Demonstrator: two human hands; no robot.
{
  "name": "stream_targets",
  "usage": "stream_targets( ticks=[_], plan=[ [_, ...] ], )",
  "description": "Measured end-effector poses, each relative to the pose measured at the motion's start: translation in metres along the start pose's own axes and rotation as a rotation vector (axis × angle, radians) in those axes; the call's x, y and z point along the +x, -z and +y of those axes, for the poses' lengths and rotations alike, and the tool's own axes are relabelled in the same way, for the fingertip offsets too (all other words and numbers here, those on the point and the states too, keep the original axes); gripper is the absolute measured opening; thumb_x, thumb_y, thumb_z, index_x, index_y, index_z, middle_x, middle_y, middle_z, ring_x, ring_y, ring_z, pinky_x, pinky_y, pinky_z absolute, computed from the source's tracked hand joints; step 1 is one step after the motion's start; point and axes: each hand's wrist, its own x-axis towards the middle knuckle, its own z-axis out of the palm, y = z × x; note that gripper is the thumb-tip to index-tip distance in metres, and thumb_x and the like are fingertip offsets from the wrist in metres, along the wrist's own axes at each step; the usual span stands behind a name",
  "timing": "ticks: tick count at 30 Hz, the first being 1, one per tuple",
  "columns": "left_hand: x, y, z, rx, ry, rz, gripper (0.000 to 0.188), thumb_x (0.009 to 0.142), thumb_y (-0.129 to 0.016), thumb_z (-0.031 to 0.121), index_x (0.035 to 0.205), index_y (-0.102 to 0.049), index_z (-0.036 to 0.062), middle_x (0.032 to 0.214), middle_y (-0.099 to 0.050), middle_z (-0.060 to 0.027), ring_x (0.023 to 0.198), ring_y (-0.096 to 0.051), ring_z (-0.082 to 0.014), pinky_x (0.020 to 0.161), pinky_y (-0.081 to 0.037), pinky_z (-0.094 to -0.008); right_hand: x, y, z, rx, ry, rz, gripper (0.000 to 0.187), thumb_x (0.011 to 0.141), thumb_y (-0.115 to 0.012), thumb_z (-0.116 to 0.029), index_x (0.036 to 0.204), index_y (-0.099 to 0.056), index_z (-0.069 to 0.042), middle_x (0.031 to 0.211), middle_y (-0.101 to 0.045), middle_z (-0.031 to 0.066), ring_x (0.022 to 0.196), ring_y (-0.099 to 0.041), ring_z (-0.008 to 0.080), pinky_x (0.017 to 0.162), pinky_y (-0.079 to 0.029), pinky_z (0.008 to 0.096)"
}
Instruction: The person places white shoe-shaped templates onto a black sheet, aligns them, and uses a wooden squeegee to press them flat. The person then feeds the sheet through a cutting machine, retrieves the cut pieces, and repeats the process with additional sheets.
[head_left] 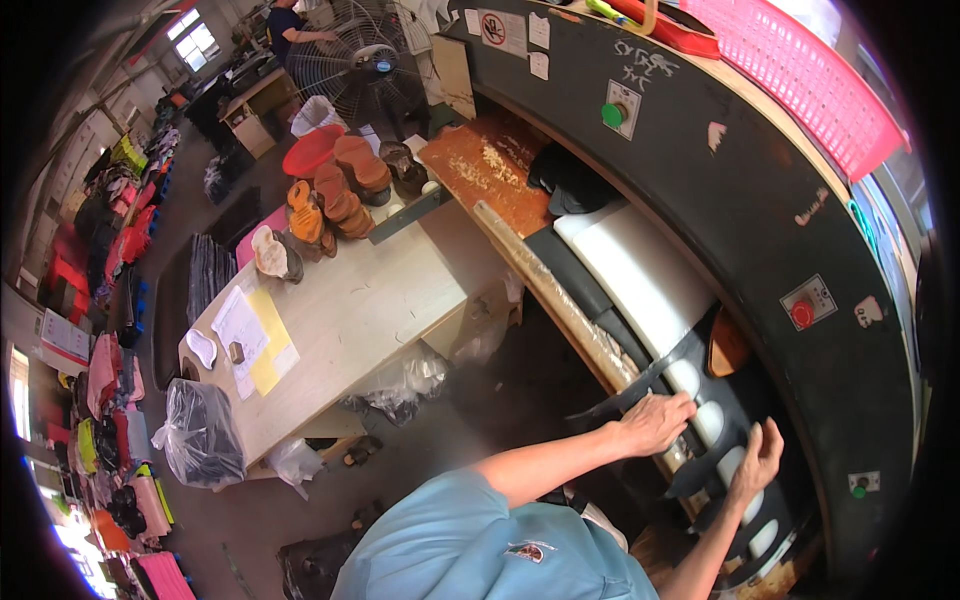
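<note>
Black sheet material [690,352] lies along the machine bed at the right, with several white rounded pieces [710,424] in a row on it. My left hand [655,424] is over the sheet's near edge, beside the white pieces. Its fingers are bent and pressed together; what they hold, if anything, is hidden. Further right, my right hand [757,462] is above the row, next to another white piece [763,540]. Its fingers point up, thumb apart, and nothing shows in them. A white panel [640,270] lies beyond the sheet on the bed.
The machine's dark curved housing [740,200] rises beyond my hands, with a red button [802,314] and green buttons. A pink basket [800,80] stands on top. To the left are a table [390,300] with papers, stacked brown pieces [340,195] and a large fan [365,70].
</note>
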Motion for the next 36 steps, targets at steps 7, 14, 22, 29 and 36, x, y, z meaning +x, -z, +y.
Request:
stream_targets(
  ticks=[7, 14, 22, 29, 36],
  plan=[
    [-0.026, 0.062, -0.002, -0.019, -0.053, -0.001, 0.020, 0.100, -0.067, 0.013, 0.113, -0.071, -0.0022, 0.108, -0.072, -0.0213, 0.104, -0.071, -0.0408, 0.091, -0.058, -0.0502, -0.006, -0.126, -0.071, -0.596, 0.074, -0.266, 0.095, 0.088, -0.087, -0.047, 0.162, -0.049, -0.003, 0.160, -0.047, 0.0338, 0.149, -0.046, 0.0462, 0.124, -0.038, 0.0513],
    [-0.012, 0.078, -0.029, 0.203, -0.020, -0.021, 0.044, 0.101, -0.057, 0.005, 0.143, -0.060, -0.0067, 0.150, -0.062, -0.0264, 0.145, -0.054, -0.0464, 0.126, -0.037, -0.0578, -0.047, -0.157, -0.117, -0.689, 0.057, -0.241, 0.102, 0.078, -0.087, -0.053, 0.153, -0.054, 0.008, 0.160, -0.040, 0.0398, 0.139, -0.048, 0.0560, 0.118, -0.043, 0.0567],
    [-0.042, 0.094, -0.027, 0.331, -0.114, -0.050, 0.040, 0.096, -0.064, 0.002, 0.135, -0.068, -0.0061, 0.145, -0.066, -0.0242, 0.146, -0.054, -0.0446, 0.124, -0.039, -0.0589, -0.062, -0.099, -0.114, 0.173, -0.203, -0.273, 0.099, 0.073, -0.091, -0.033, 0.157, -0.054, 0.004, 0.162, -0.048, 0.0223, 0.147, -0.052, 0.0341, 0.123, -0.040, 0.0416],
    [-0.008, 0.083, 0.038, -0.058, 0.061, -0.174, 0.063, 0.096, -0.081, 0.029, 0.142, -0.062, -0.0100, 0.147, -0.065, -0.0268, 0.143, -0.056, -0.0469, 0.121, -0.043, -0.0533, -0.050, -0.073, -0.115, 0.686, -0.425, -0.235, 0.103, 0.076, -0.084, -0.027, 0.162, -0.042, 0.009, 0.155, -0.054, 0.0211, 0.144, -0.053, 0.0286, 0.123, -0.038, 0.0394],
    [-0.008, 0.055, 0.038, -0.493, 0.329, -0.106, 0.032, 0.107, -0.065, 0.008, 0.136, -0.072, -0.0034, 0.070, -0.063, -0.0040, 0.065, -0.052, -0.0063, 0.060, -0.048, -0.0278, -0.050, -0.060, -0.106, 0.755, -0.473, -0.245, 0.098, 0.076, -0.081, -0.027, 0.161, -0.046, 0.008, 0.145, -0.061, 0.0175, 0.129, -0.061, 0.0231, 0.113, -0.045, 0.0321]
  ],
)
